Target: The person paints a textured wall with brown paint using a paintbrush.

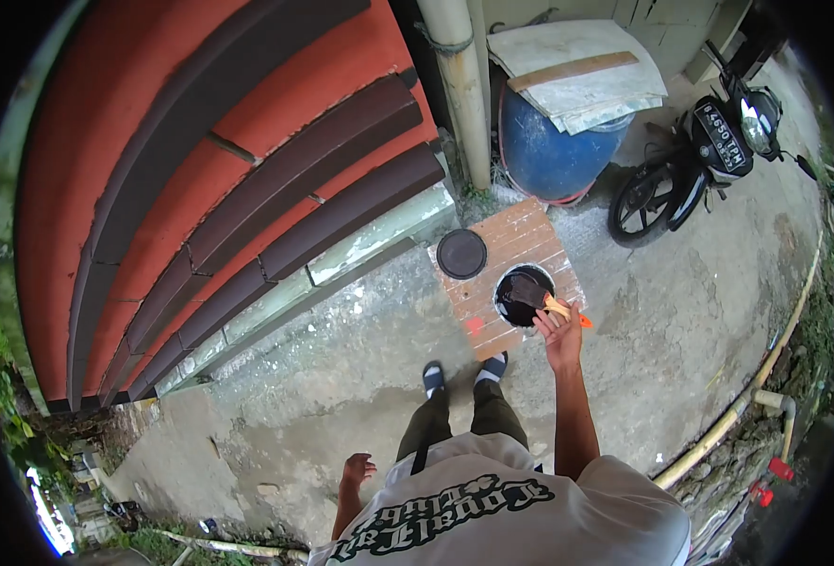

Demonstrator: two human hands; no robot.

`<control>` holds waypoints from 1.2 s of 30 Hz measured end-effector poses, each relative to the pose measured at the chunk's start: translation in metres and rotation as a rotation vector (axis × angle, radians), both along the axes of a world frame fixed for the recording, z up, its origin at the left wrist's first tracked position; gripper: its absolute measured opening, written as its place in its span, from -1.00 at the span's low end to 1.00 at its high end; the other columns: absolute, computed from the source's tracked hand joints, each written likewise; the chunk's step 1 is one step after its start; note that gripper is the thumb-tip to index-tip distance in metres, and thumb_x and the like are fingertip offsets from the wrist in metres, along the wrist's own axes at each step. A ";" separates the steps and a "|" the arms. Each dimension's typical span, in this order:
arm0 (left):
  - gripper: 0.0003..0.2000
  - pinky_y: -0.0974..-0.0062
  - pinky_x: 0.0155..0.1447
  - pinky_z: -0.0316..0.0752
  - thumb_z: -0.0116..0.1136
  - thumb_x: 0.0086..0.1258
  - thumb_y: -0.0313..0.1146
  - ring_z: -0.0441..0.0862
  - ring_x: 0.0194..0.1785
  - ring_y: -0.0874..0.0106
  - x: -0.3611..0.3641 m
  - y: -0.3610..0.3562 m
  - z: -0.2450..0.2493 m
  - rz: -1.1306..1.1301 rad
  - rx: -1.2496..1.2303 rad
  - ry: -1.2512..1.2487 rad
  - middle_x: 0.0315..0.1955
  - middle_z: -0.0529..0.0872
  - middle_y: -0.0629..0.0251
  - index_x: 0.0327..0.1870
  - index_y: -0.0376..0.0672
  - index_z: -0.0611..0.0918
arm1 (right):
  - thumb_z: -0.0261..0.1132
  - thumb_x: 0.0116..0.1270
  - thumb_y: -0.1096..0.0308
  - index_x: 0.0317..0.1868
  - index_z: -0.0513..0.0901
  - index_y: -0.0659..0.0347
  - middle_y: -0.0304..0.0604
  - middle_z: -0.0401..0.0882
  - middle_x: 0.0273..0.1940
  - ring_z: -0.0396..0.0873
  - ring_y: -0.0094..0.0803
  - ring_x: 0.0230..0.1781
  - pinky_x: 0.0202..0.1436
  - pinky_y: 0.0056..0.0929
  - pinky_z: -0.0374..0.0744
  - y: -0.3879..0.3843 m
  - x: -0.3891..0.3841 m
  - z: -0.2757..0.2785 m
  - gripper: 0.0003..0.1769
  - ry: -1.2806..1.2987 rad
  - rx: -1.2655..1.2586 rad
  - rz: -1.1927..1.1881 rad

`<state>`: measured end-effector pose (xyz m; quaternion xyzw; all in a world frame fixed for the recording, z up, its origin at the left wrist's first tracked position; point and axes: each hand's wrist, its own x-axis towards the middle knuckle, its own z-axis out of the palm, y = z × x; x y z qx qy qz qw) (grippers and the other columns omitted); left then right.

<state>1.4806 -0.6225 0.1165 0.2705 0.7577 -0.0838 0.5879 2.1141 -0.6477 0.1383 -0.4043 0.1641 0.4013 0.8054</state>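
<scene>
My right hand is closed round the orange-tipped handle of a paintbrush. The brush's dark bristles are over the mouth of a round bucket of dark paint. Beside the bucket, a round dark lid lies on a brown paint-spattered board. Down at my left side hangs my left hand, away from the board, its fingers loosely bent and apart with nothing in them.
A red wall with dark ledges rises at the left. Beyond the board stand a blue barrel topped with flat sheets and a parked motorcycle. Pipes run along the right edge of the concrete path.
</scene>
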 end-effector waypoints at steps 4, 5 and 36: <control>-0.67 0.30 -0.20 0.56 0.00 0.56 -0.09 0.75 -0.27 0.34 -0.011 0.008 0.000 0.013 0.113 -0.018 -0.28 0.76 0.24 0.14 -0.04 0.63 | 0.12 0.62 -0.08 0.12 0.53 0.10 -0.04 0.67 0.07 0.74 -0.16 -0.02 0.03 -0.14 0.77 0.029 -0.021 0.052 -0.59 -0.010 0.195 0.154; -0.67 0.32 -0.22 0.55 -0.01 0.56 -0.09 0.75 -0.28 0.35 -0.013 0.011 0.000 0.021 0.129 -0.031 -0.29 0.76 0.24 0.14 -0.05 0.63 | 0.19 0.60 -0.01 0.06 0.53 0.03 -0.12 0.68 0.04 0.75 -0.27 -0.09 -0.05 -0.20 0.78 0.039 -0.030 0.065 -0.69 -0.011 0.228 0.183; -0.69 0.26 -0.17 0.58 -0.06 0.54 -0.19 0.77 -0.26 0.34 -0.255 -0.244 -0.075 1.284 0.249 -0.115 -0.29 0.78 0.25 0.09 -0.06 0.66 | 0.28 0.52 0.31 0.25 0.50 0.14 -0.07 0.64 0.14 0.78 -0.16 -0.03 -0.07 -0.42 0.83 0.239 -0.744 0.258 -0.65 -0.101 0.606 1.387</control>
